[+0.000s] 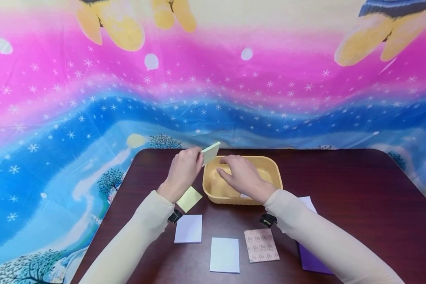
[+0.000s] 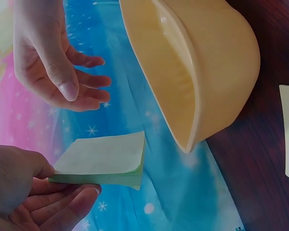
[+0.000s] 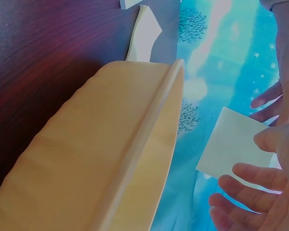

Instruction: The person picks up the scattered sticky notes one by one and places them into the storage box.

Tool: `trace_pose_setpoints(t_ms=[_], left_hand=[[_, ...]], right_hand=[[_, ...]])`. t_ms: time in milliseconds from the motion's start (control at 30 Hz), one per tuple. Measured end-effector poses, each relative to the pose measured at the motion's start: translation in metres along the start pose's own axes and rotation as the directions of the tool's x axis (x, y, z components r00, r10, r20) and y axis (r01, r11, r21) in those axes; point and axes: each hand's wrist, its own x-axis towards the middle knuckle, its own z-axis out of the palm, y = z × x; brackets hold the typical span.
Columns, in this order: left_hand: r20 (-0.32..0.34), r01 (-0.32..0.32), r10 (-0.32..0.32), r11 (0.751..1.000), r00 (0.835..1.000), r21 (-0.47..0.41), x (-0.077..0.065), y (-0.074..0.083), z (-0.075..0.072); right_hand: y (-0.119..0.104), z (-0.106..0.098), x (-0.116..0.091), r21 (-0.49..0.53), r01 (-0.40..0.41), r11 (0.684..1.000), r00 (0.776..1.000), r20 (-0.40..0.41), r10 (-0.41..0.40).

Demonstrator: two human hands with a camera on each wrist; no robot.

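Between thumb and fingers, my left hand (image 1: 184,170) pinches a pale green sticky note pad (image 2: 98,156) by one edge, raised at the left rim of a yellow plastic basin (image 1: 213,185). My right hand (image 1: 243,177) is over the basin, its fingers loosely bent and holding nothing. From the right wrist view, the pad (image 3: 236,144) lies beyond the fingers (image 3: 250,199) of that hand. A bit of something white (image 1: 244,195) shows inside the basin, mostly hidden by the right wrist.
On the dark wooden table (image 1: 358,205) lie a yellow note pad (image 1: 189,199), a lavender pad (image 1: 189,228), a white pad (image 1: 225,255) and a patterned pink pad (image 1: 262,245). A purple item (image 1: 314,258) and a white one (image 1: 308,204) are partly under the right forearm. A printed cloth (image 1: 234,90) hangs behind.
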Motion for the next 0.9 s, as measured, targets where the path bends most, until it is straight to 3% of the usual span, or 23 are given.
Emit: trace_pose_setpoints(t_ms=[533,900], left_hand=[[0.011,-0.008,0.008,1.0,1.0,-0.017,0.001,0.006,0.005],[0.064,-0.009,0.011,0.999,0.998,-0.033,0.0,0.008,0.014]], right_hand=[[0.008,-0.003,-0.005,-0.025,-0.006,1.0,1.0,-0.013,0.006],[0.013,-0.003,-0.01,-0.039,-0.001,0.999,0.999,-0.038,-0.001]])
